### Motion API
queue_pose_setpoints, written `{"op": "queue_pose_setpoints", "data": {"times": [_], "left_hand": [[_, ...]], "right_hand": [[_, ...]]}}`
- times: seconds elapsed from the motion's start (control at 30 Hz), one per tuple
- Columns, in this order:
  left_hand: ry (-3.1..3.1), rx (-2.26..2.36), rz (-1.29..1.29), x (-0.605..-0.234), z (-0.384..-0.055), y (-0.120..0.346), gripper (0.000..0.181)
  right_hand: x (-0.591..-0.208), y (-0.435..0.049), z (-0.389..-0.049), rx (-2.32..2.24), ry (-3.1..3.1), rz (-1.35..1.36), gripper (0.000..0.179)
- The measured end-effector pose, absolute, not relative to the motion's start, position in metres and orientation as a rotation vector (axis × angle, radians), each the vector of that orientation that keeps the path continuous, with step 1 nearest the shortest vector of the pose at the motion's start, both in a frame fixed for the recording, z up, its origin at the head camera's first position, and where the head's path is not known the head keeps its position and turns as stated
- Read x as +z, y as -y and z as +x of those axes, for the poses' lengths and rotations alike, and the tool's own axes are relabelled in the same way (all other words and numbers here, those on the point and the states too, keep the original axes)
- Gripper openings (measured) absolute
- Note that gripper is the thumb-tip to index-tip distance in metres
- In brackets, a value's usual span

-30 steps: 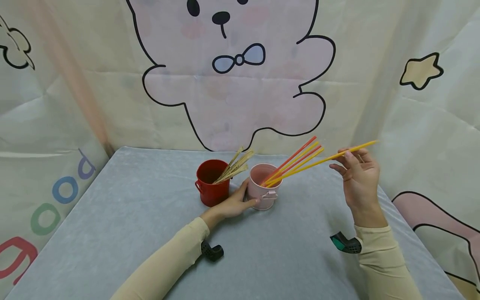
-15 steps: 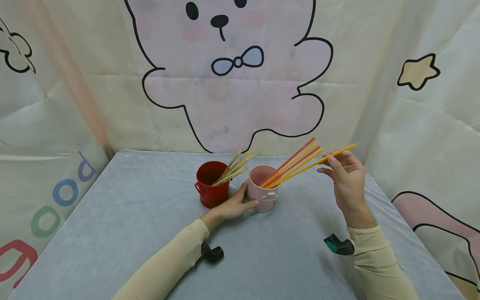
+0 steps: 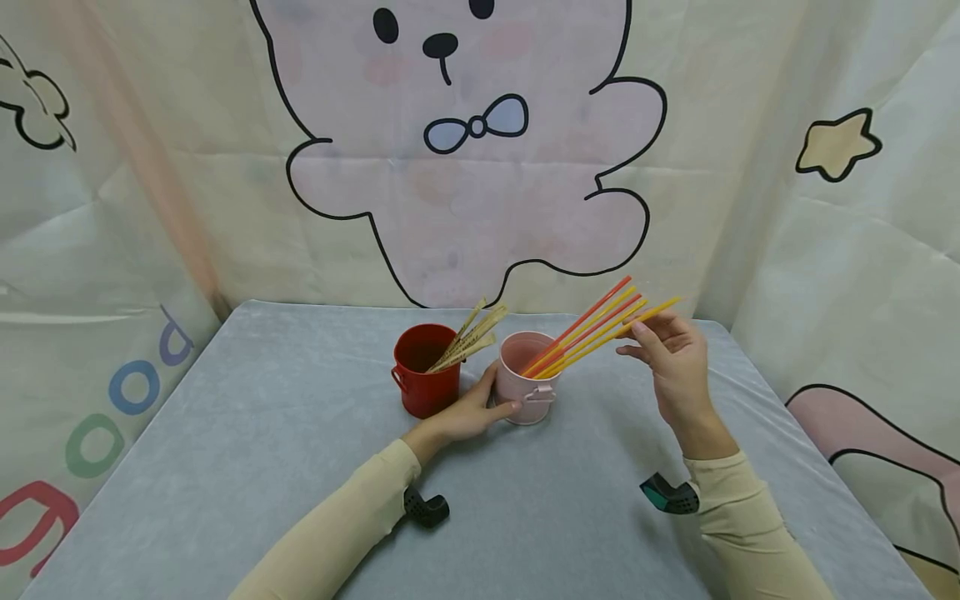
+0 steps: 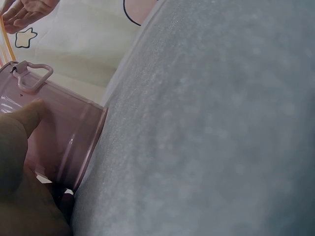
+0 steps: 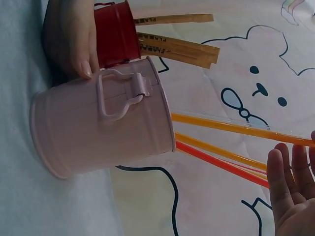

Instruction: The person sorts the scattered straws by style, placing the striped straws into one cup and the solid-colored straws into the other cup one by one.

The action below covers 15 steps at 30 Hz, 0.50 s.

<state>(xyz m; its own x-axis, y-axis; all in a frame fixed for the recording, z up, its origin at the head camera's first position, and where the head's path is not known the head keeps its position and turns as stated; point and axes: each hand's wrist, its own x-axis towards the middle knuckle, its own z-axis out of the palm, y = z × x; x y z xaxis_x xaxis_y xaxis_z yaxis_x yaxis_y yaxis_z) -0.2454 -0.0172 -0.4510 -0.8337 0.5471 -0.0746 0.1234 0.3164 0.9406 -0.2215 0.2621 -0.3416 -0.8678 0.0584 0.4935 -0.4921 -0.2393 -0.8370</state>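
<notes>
My left hand point(image 3: 465, 412) holds the small pink metal bucket point(image 3: 517, 387) from its left side, thumb across the front near the handle. Several red-orange and yellow drinking straws point(image 3: 592, 327) lean to the right out of it. Between thumb and fingers, my right hand point(image 3: 681, 367) pinches the upper part of a yellow straw point(image 3: 663, 307). That straw slants down over the pink rim; in the right wrist view the bucket wall hides its lower end. Left of the pink one stands a red bucket point(image 3: 427, 393) with several slim paper-wrapped sticks point(image 3: 471, 337) bearing dark print.
A pale blue-grey cloth point(image 3: 262, 433) covers the table. Behind it hangs a cream curtain point(image 3: 720, 108) with a cartoon bear. Black wrist devices point(image 3: 426, 507) sit at both sleeves.
My right hand has moved left and slightly down, and the yellow straw has slid further into the pink bucket. My left hand stays in place on the bucket.
</notes>
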Motion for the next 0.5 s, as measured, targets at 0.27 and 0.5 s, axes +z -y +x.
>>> {"op": "queue_pose_setpoints", "data": {"times": [0.27,0.5], "left_hand": [[-2.214,1.514,0.575,-0.452,-0.247,0.017,0.090],[-2.218,1.523,0.582,-0.453,-0.247,0.017,0.089]], "right_hand": [[-0.348,-0.260,-0.225,2.090,1.813,0.549,0.011],[-0.355,-0.256,-0.227,2.054,1.907,0.488,0.012]]}}
